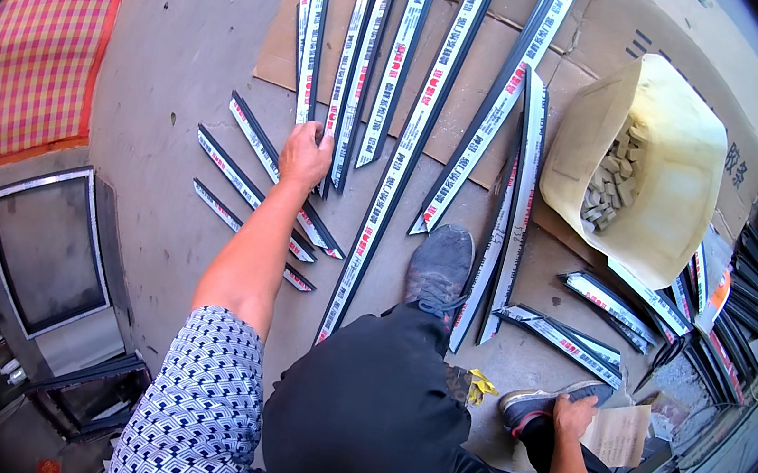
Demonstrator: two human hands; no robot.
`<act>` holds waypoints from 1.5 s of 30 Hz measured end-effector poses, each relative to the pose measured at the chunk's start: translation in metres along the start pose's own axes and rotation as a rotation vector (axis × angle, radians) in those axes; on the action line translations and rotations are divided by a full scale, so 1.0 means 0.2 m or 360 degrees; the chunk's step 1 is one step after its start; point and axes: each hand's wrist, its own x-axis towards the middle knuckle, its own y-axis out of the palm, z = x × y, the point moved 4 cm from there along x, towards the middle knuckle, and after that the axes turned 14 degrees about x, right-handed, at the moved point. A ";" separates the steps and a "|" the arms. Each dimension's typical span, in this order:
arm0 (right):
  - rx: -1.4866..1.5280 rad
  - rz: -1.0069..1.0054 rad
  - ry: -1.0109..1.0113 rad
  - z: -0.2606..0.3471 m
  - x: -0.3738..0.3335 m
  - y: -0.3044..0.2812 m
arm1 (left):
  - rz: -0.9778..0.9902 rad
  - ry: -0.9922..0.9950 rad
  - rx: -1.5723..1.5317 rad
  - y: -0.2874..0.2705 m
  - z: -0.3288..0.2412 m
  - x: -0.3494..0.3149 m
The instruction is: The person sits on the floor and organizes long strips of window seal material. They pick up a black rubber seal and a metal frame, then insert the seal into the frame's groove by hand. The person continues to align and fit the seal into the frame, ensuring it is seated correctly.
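My left hand [305, 156] reaches forward, its fingers closed around the near end of a profile strip [312, 55] with white printed film and a dark edge. Beside it lie more such strips, a pair of long ones [351, 70] just to the right. Shorter strips with slanted ends [258, 139] lie to the left, close to my forearm. Low on the right, my right hand [574, 417] rests by my shoe [543, 406], fingers loosely extended and partly hidden. A brown piece of card [618, 434] with handwriting lies right next to that hand.
A cream plastic tub [692, 182] holding small pale blocks lies tilted at the right. Under the far strips is flattened cardboard [274, 55]. More strips [561, 342] and dark lengths [757, 277] lie rightward. A dark-panelled frame [47, 246] leans at the left wall.
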 end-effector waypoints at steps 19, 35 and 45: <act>-0.0049 -0.0010 0.0026 -0.03 0.04 0.03 | 0.0317 -0.0117 -0.0445 0.07 0.03 0.08; -0.0053 0.0026 0.0004 -0.04 0.06 0.04 | 0.0076 -0.0064 -0.0451 0.05 -0.09 0.04; -0.0018 0.0048 0.0006 -0.05 0.05 0.04 | 0.0057 -0.0104 -0.0168 0.01 -0.16 0.02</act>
